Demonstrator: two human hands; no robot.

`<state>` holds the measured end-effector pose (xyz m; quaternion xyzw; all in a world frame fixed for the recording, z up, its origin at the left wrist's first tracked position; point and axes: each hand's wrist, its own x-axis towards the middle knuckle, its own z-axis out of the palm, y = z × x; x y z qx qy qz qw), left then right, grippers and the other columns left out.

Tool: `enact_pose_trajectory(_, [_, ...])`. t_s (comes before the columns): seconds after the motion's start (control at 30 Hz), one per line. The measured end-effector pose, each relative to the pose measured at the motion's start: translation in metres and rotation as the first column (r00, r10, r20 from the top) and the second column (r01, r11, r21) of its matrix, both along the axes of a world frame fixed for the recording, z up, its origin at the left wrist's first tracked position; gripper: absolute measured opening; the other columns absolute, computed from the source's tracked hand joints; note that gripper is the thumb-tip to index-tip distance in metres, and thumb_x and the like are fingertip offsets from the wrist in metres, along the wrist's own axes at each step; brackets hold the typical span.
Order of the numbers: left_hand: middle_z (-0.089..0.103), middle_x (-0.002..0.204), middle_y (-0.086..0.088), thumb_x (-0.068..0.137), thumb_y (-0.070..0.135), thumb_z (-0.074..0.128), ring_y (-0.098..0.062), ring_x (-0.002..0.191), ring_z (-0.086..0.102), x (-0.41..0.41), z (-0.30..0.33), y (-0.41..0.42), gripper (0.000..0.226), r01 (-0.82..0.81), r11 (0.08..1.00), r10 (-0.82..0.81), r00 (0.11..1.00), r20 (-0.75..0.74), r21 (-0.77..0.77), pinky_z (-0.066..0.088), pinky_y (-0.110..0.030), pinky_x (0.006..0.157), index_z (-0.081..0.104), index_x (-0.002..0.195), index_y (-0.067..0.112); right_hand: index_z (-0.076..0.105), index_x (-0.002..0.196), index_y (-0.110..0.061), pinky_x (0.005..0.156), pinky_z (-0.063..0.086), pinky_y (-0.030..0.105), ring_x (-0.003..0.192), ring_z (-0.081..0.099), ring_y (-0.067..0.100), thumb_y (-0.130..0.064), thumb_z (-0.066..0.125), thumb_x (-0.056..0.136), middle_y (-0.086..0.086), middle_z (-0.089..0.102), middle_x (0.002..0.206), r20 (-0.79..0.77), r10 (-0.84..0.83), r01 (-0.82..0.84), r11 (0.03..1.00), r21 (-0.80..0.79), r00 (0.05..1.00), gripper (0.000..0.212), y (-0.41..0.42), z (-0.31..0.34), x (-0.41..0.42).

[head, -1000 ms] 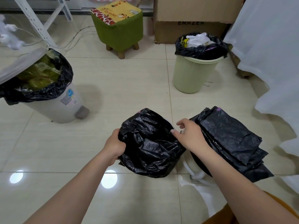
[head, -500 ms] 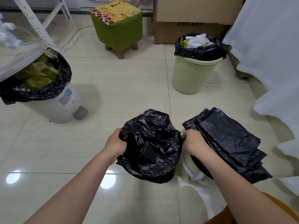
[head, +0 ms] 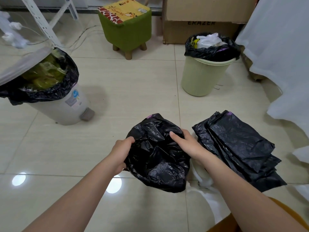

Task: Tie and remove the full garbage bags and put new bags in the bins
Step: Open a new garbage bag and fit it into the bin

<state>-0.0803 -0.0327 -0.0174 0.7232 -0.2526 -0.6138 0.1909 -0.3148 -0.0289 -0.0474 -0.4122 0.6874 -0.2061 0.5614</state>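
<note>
L hand (head: 122, 152) had its fingers (head: 129, 140) curled into the left edge of a crumpled black bag (head: 158, 156), gripping the plastic. R hand (head: 185, 143) lay on the bag's upper right side w/ fingers mostly straight, pressing down, not pinching as far as could be seen. The bag sat low over the floor (head: 130, 91) between both hands; whether it rested on a bin underneath couldn't be told, since the plastic hid whatever was below. It looked slack and near empty, so prob. a fresh liner, not a full one.

Just right of the R wrist lay a stack of folded black bags (head: 237, 148), on top of something white that was mostly covered.

Further out, two bins were untouched: a white pedal bin (head: 66, 106) at far left, lid up, black liner stuffed w/ greenish-yellow rubbish, and a pale green bin (head: 202, 76) at upper right, its liner full of white wrappers. Neither liner was tied. Behind them stood a green stool (head: 126, 25) and a cardboard box (head: 200, 22).

Judged step: opening up a new bag. Next move would need the mouth found and spread w/ both hands. The full liners were not yet tied or lifted out.
</note>
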Motion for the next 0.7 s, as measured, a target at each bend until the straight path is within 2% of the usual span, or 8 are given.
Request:
enact_pose_trajectory(0.1, [0.073,0.066,0.003,0.091,0.032,0.046,-0.018,0.060,0.069,0.001,-0.003,0.003,0.024,-0.031,0.999,0.035,0.994,-0.105,0.041,0.053,-0.029,0.055,0.064,0.095,0.016,0.030,0.145,-0.031,0.095,0.043,0.035,0.112,0.054,0.011,-0.075,0.055,0.078,-0.011,0.051,0.129,0.086,-0.077,0.068,0.992,0.104,0.993,0.085,0.001,-0.006,-0.001])
enact_pose_trajectory(0.2, [0.075,0.077,-0.003,0.091,0.034,0.046,-0.021,0.065,0.070,0.000,-0.004,0.002,0.027,0.002,0.995,0.013,0.987,-0.159,0.095,0.053,-0.030,0.061,0.065,0.097,0.016,0.017,0.152,-0.033,0.113,0.031,0.042,0.137,0.037,0.024,-0.075,0.050,0.082,0.001,0.027,0.156,0.070,-0.057,0.043,0.982,0.182,0.996,0.088,0.000,-0.005,-0.007])
enact_pose_trajectory(0.27, [0.072,0.092,-0.006,0.089,0.032,0.052,-0.021,0.071,0.068,-0.002,-0.001,-0.002,0.032,0.033,0.997,-0.028,0.997,-0.078,0.063,0.049,-0.026,0.057,0.061,0.112,0.012,0.010,0.152,-0.035,0.110,0.029,0.041,0.143,0.029,0.025,-0.074,0.049,0.083,0.004,0.019,0.161,-0.034,0.052,-0.046,0.988,0.147,0.998,0.089,0.002,0.000,-0.011])
enact_pose_trajectory(0.37, [0.050,0.129,-0.008,0.083,0.035,0.066,-0.025,0.099,0.055,0.000,0.001,-0.005,0.065,0.113,0.993,-0.114,0.970,0.214,0.017,0.042,-0.027,0.059,0.036,0.136,0.010,0.006,0.153,-0.033,0.110,0.027,0.035,0.144,0.025,0.022,-0.067,0.060,0.081,0.006,0.020,0.160,-0.154,0.173,-0.176,0.984,-0.010,0.973,0.097,0.008,0.009,-0.013])
enact_pose_trajectory(0.4, [0.045,0.134,-0.008,0.081,0.038,0.070,-0.027,0.106,0.052,0.002,0.003,-0.003,0.074,0.135,0.990,-0.140,0.960,0.242,0.038,0.046,-0.031,0.063,0.032,0.138,0.012,0.005,0.153,-0.032,0.113,0.025,0.036,0.146,0.021,0.021,-0.065,0.065,0.079,0.005,0.018,0.160,-0.160,0.196,-0.204,0.979,-0.031,0.967,0.101,0.010,0.012,-0.013])
enact_pose_trajectory(0.5, [0.056,0.125,-0.006,0.071,0.044,0.082,-0.031,0.102,0.062,0.004,0.003,0.011,0.083,0.233,0.965,-0.245,0.964,0.104,0.118,0.057,-0.046,0.073,0.031,0.131,0.019,-0.003,0.152,-0.036,0.116,0.021,0.037,0.148,0.013,0.020,-0.054,0.079,0.073,0.006,0.010,0.161,-0.133,0.267,-0.272,0.962,-0.021,0.954,0.115,0.020,0.015,-0.009])
enact_pose_trajectory(0.63, [0.055,0.123,0.008,0.063,0.014,0.089,-0.022,0.110,0.058,0.006,-0.010,0.032,0.103,0.285,0.958,-0.285,0.958,-0.012,0.013,0.055,-0.047,0.084,0.017,0.134,0.034,-0.017,0.150,-0.042,0.116,0.019,0.037,0.149,0.007,0.019,-0.027,0.090,0.066,0.002,0.002,0.162,-0.189,0.393,-0.399,0.917,0.010,0.900,0.137,0.031,0.012,-0.007])
enact_pose_trajectory(0.7, [0.054,0.123,0.008,0.057,0.001,0.086,-0.024,0.115,0.056,0.010,-0.017,0.036,0.116,0.262,0.965,-0.263,0.961,-0.083,-0.033,0.053,-0.051,0.091,0.013,0.137,0.041,-0.018,0.148,-0.046,0.119,0.019,0.037,0.149,0.010,0.016,-0.023,0.091,0.065,-0.001,0.001,0.163,-0.131,0.388,-0.390,0.921,0.005,0.913,0.139,0.032,0.010,-0.014])
